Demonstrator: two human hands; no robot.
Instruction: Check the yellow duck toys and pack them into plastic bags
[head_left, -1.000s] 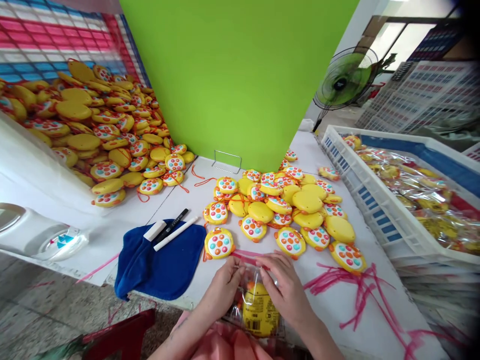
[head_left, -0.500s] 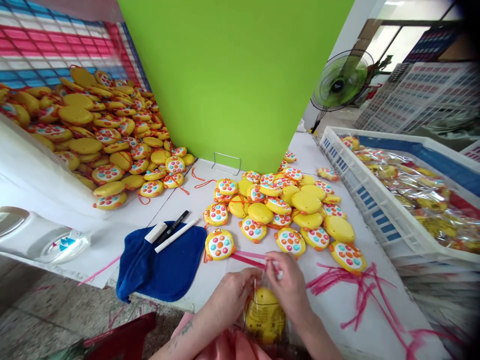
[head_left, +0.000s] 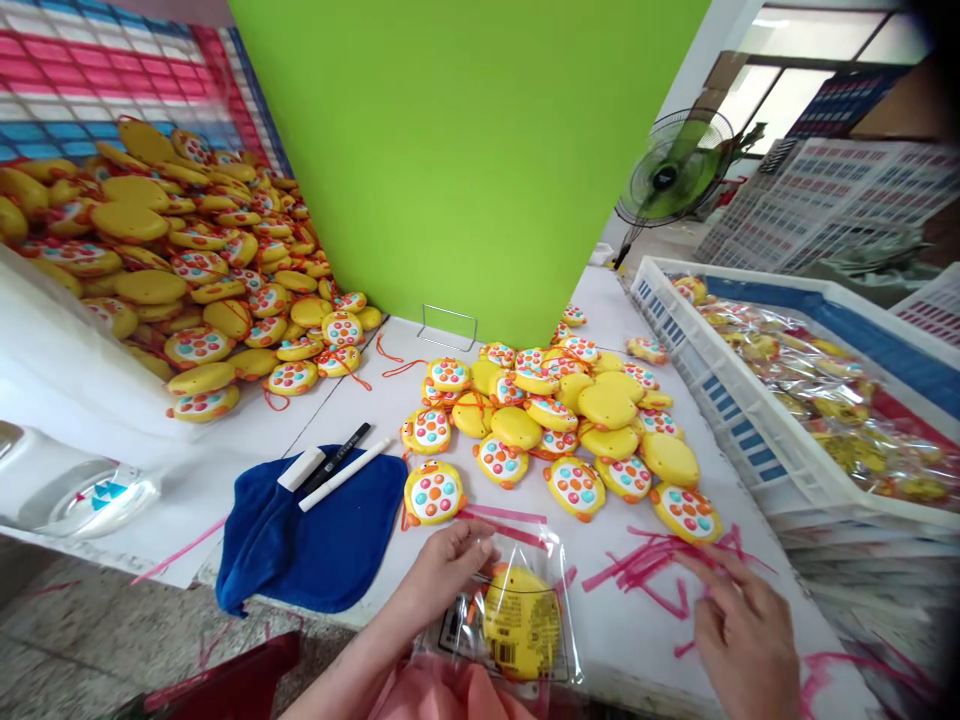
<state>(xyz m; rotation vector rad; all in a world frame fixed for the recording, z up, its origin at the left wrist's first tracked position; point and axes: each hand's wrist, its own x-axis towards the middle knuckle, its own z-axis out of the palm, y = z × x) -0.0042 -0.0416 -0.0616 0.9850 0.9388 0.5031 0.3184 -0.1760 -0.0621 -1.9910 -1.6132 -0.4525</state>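
Observation:
My left hand (head_left: 448,568) is at the upper left edge of a clear plastic bag (head_left: 571,650), its thumb and fingers gripping the film. Inside that bag lies a yellow duck-shaped toy (head_left: 517,625), back up, beneath dark print and a barcode. Off to the right, my right hand (head_left: 746,625) holds nothing. Its fingers are stretched out and partly apart, with the tips at a tangle of pink strips (head_left: 637,565) on the table. More pink strips (head_left: 510,515) lie just beyond the bag.
Several yellow toys with coloured dots (head_left: 577,485) cover the mid-table, and a larger heap (head_left: 135,220) lies left. Pens (head_left: 345,475) rest on a blue cloth (head_left: 322,560). A green panel (head_left: 465,170) rises behind. At right, a white crate (head_left: 750,400) holds bagged toys.
My right hand has left the bag's mouth and moved right to the pink strips. The bag now lies flatter and spread out, with my left hand still at its edge.

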